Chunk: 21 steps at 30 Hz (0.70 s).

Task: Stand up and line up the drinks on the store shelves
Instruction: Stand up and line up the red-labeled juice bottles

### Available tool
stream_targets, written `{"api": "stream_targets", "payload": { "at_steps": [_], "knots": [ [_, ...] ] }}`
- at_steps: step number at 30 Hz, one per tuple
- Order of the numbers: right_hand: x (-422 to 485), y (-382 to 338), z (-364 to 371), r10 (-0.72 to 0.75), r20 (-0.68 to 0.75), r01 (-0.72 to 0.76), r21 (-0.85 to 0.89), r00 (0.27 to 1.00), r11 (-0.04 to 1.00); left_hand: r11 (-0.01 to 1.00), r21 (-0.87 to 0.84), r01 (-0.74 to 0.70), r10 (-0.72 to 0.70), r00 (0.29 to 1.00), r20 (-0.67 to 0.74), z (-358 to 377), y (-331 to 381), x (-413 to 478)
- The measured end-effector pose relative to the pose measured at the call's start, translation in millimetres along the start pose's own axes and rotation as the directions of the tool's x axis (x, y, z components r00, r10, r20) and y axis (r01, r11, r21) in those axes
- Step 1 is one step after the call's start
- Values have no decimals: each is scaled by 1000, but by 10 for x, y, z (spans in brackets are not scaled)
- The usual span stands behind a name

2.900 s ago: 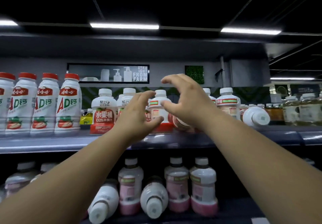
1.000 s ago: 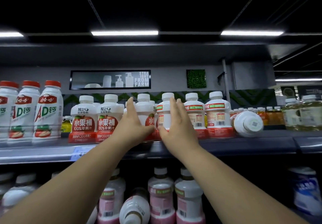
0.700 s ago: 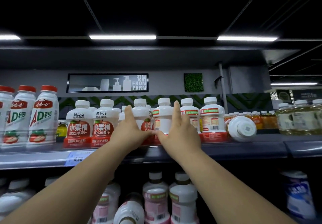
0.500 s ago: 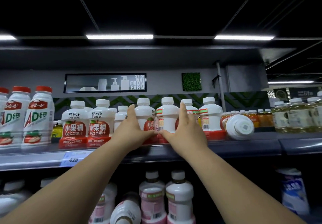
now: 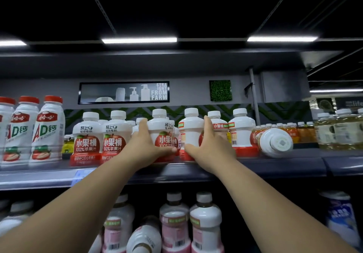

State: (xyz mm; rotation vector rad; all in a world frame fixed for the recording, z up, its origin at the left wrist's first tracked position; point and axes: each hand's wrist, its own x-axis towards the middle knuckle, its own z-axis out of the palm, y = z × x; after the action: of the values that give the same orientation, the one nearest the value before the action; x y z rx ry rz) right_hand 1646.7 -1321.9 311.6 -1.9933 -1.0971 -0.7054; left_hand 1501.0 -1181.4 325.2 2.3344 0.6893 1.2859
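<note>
The left hand [image 5: 145, 146] grips an apple juice bottle [image 5: 163, 130] on the upper shelf [image 5: 275, 167]. Its fingers wrap round the bottle's left side and its thumb lies across the lower front. Just to the right, the right hand [image 5: 211, 146] grips a second bottle [image 5: 191, 132] of the same shape, turned so its barcode side faces near. The fingers run up its right flank and the thumb presses the low front. Both bottles stand upright, side by side and almost touching, near the shelf's front edge.

Left of the left hand, two labelled juice bottles [image 5: 87, 140] stand in line facing forward, with more white caps behind them. Farther left stand tall red-capped AD milk bottles [image 5: 47, 132]. Right of the right hand stand two upright bottles [image 5: 240, 132] of the same kind. Next to them a toppled bottle [image 5: 275, 142] lies on its side, its round end facing near. Beyond it stand yellow drink bottles [image 5: 334, 132].

On the lower shelf, pink-labelled bottles [image 5: 205, 225] stand upright, and a fallen pink bottle [image 5: 145, 239] lies just left of them. Both forearms cross in front of this shelf and hide part of it.
</note>
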Motion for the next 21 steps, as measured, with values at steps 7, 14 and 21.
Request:
{"api": "stream_targets", "payload": {
  "at_steps": [7, 14, 21],
  "knots": [
    [-22, 26, 50, 27, -45, -26, 31, 999, 999, 998, -58, 34, -30, 997, 74, 15, -39, -4],
    [-30, 58, 88, 5, -54, -5, 2, 999, 1000, 957, 290, 3, 18, 997, -72, 120, -19, -71],
    [-61, 51, 87, -23, -103, 25, 14, 994, 1000, 950, 307, -63, 116, 981, -156, 165, -42, -83]
  ]
}}
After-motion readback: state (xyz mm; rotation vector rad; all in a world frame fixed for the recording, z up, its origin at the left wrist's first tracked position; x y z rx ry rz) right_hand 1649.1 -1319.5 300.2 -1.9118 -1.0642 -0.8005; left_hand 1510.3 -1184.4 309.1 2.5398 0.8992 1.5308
